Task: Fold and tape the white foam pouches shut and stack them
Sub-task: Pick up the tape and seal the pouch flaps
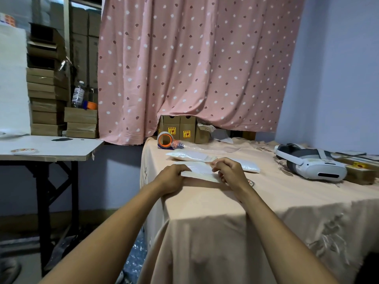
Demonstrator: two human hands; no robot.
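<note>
Foam pouch [200, 170] lies on the cloth-covered desk [266, 193], near its front-left corner. The left hand [171, 179] pinches its left end and the right hand [230, 171] its right end. Another pouch [190, 155] lies just behind, near a tape dispenser [165, 140].

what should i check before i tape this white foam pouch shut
1. Grip: left hand and right hand both hold the white foam pouch: ok.
2. Support: the pouch rests on the peach tablecloth: ok.
3. Flap folded flat: the fingers cover its edges: cannot tell.
4. Tape in hand: the tape roll with orange core stands beyond the pouches, untouched: not ok.
5. Stack: two other white foam pouches lie behind the hands; whether they are taped: cannot tell.
</note>
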